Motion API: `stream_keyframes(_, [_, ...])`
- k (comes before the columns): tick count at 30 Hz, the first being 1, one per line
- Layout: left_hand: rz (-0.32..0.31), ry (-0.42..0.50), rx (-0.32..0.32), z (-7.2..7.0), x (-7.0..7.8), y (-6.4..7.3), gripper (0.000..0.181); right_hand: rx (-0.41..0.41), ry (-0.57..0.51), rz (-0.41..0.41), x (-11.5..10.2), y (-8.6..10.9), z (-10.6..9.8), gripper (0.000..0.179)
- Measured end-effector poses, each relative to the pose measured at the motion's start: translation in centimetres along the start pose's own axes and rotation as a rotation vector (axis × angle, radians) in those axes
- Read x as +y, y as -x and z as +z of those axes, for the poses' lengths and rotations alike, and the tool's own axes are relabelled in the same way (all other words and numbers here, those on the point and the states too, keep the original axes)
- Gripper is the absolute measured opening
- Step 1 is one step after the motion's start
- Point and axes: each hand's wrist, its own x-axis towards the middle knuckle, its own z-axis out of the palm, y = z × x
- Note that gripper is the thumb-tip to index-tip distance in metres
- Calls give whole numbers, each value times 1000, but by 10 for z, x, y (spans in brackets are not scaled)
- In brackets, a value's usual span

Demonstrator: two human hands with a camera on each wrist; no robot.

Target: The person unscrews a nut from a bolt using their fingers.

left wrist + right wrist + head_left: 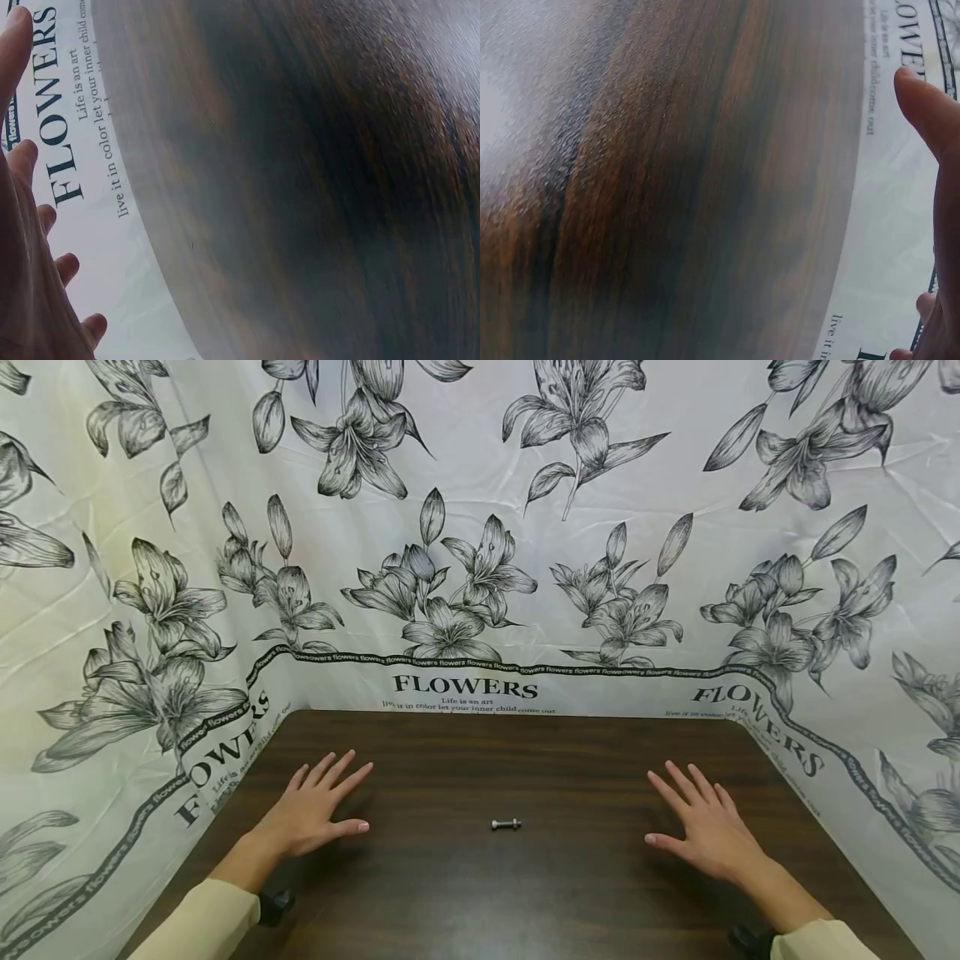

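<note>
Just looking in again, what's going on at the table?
A person holds both hands over the dark table, fingers spread, gripping nothing. A small metal bolt lies on its side between them, touched by neither the left hand nor the right hand. Flower-printed cloth hangs behind the table.

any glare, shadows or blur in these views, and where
Head view: soft shadows on the tabletop near the left hand and right hand, and the bolt looks small but distinct; left wrist view: glare at upper right, table edge bowed, perhaps by the lens; right wrist view: glare at upper left, small lettering looking soft.
</note>
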Motion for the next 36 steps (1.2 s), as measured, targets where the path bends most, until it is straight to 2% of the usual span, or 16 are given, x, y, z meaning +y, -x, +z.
stream_keyframes(5, [7,31,21,2,3,-2,84,28,-17,-26,-3,-3,3,92])
stream_keyframes(9, [-13,72,16,5,8,-6,86,63,-37,-63,-5,-5,6,89])
stream_keyframes(19, [-12,107,28,10,17,-13,84,67,-93,-99,-17,-13,14,84])
stream_keyframes(28, [-20,236,29,19,31,-22,83,110,-160,-132,-32,-25,21,79])
stream_keyframes(36, [-6,302,29,24,48,-32,77,154,-232,-165,-49,-34,31,74])
